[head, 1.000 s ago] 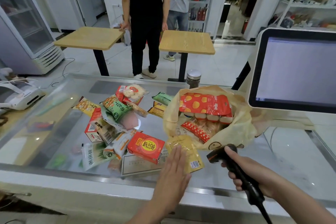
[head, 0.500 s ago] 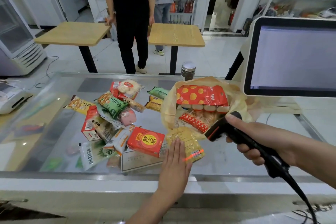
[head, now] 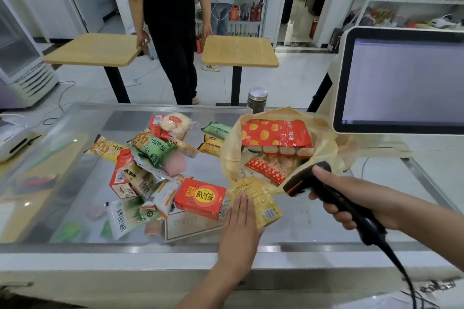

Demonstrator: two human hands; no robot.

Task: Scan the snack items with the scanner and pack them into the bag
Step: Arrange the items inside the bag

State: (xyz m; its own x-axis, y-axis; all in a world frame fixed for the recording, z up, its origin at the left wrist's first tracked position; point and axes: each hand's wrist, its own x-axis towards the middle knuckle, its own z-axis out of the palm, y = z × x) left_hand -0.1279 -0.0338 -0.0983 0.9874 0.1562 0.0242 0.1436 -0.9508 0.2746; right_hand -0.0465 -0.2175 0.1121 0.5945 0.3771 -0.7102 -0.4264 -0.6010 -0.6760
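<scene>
Nearest the camera, the left hand [head: 239, 229] lies flat and open, palm down, pressing the near-left part of a yellow snack packet [head: 256, 199] against the glass counter [head: 313, 228]; it grasps nothing, its fingers stretched out together. That packet serves as the landmark: it lies face down with small print and a barcode showing near its right edge. Just right of the packet, the right hand [head: 351, 198] is clenched around the handle of a black scanner [head: 305, 182], whose orange-trimmed head points left toward the packet without touching it; its cable trails down toward the near right. Just left of the packet, touching its edge, sits a red box [head: 199, 198] with a yellow round label, resting partly on a pale flat carton [head: 185, 227]. Directly behind the packet, and overlapping its far edge, the open yellowish bag [head: 329, 145] holds a red packet with orange dots [head: 276, 133] lying above a smaller red-and-white dotted packet [head: 268, 170]. Behind and to the left of the packet, a loose heap of snacks [head: 150, 155] spreads across the glass in green, yellow, red and white wrappers. Far behind the packet, beyond the bag, a lidded jar [head: 256, 100] stands at the counter's back edge, and to the far right a white-framed screen [head: 404, 80] faces the camera.
</scene>
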